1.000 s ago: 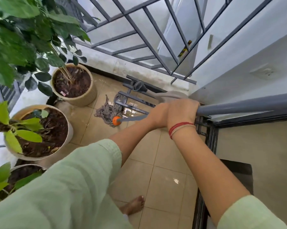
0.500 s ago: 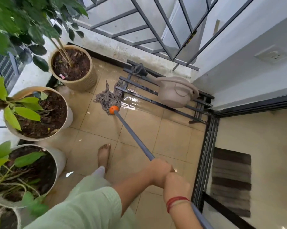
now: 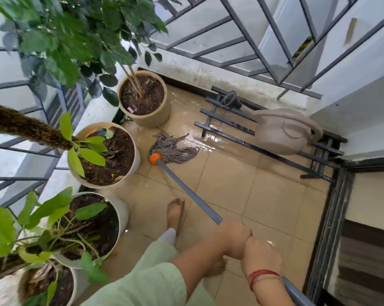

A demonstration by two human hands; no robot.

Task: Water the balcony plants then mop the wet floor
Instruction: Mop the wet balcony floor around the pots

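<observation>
My left hand (image 3: 233, 238) and my right hand (image 3: 260, 255) both grip the grey mop handle (image 3: 186, 191), one just behind the other. The handle runs up and left to an orange collar (image 3: 155, 158) and a grey string mop head (image 3: 172, 146) lying on the wet tan tiles (image 3: 228, 180). The mop head rests beside the middle pot. Water shines on the floor (image 3: 211, 138) under the black rack.
Potted plants line the left side: a tan ribbed pot (image 3: 145, 117), a cream pot (image 3: 138, 161) and a white pot (image 3: 122, 215). A beige watering can (image 3: 283, 133) sits on a low black metal rack (image 3: 241, 141). A bare foot (image 3: 175, 213) stands mid-floor. Railing behind, door frame (image 3: 328, 230) right.
The mop head has slid left and toward me, from the rack's edge to beside the middle pot. My hands have dropped lower and the view has tilted down.
</observation>
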